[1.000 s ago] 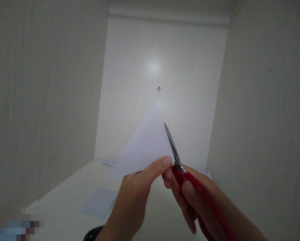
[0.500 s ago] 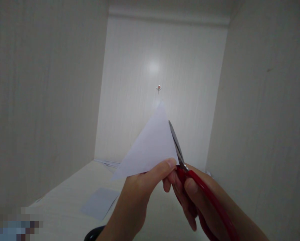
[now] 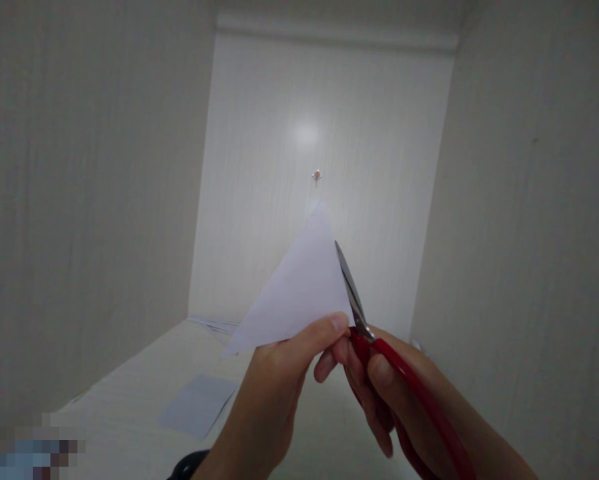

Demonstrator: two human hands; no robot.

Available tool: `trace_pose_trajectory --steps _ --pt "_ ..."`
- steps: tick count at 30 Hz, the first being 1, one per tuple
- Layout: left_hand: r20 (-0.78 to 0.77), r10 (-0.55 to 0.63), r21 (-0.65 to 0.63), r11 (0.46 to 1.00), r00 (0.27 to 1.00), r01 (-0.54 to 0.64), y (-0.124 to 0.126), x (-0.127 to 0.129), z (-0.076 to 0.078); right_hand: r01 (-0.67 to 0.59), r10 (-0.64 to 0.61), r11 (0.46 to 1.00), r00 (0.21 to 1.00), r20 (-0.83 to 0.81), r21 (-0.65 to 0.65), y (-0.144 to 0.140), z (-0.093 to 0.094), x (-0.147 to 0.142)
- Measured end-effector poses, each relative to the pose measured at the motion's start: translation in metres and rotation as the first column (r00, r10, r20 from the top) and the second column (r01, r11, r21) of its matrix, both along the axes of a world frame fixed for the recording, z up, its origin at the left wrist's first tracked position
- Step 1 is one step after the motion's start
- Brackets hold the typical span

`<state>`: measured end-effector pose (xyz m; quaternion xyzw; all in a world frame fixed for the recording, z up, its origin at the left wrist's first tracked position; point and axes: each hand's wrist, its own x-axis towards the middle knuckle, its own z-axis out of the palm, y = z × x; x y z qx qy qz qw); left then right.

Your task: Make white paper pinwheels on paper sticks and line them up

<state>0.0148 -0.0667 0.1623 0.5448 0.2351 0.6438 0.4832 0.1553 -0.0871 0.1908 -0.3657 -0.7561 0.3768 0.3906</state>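
My left hand pinches the lower edge of a white paper triangle and holds it up in front of me, point upward. My right hand grips red-handled scissors. Their metal blades run along the triangle's right edge and look nearly closed. Both hands touch just below the paper.
I am inside a pale wooden compartment with a back wall and side walls close on both sides. A small pin or screw sits on the back wall. A flat sheet of paper lies on the shelf floor, with more paper at the back. A dark round object shows at the bottom edge.
The paper and scissors have shifted slightly right and up. The hands keep the same grips.
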Motion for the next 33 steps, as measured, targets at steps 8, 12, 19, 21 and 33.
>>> trace_pose_trajectory --steps 8,12,19,21,33 --pt "-0.034 0.031 -0.020 0.999 0.999 -0.032 -0.0005 -0.0013 0.0009 0.071 -0.073 0.996 0.996 0.052 0.048 0.0032 -0.0050 0.0043" --pt "0.007 0.009 -0.014 1.000 1.000 -0.009 -0.0002 -0.0005 0.0007 0.094 -0.105 0.987 0.992 0.076 0.129 0.0051 -0.0079 0.0056" --pt "-0.033 -0.003 -0.010 1.000 0.999 0.003 0.0010 -0.0002 0.0005 0.070 -0.082 0.989 0.993 0.087 0.127 0.0022 -0.0079 0.0041" --pt "-0.031 -0.021 -0.018 1.000 0.999 0.021 0.0005 -0.0005 -0.0002 0.080 -0.095 0.986 0.991 0.098 0.148 0.0018 -0.0075 0.0043" --pt "-0.001 -0.067 -0.022 0.998 0.998 0.067 -0.0014 0.0000 0.0022 0.065 -0.070 0.996 0.995 0.072 0.063 0.0029 -0.0058 0.0019"
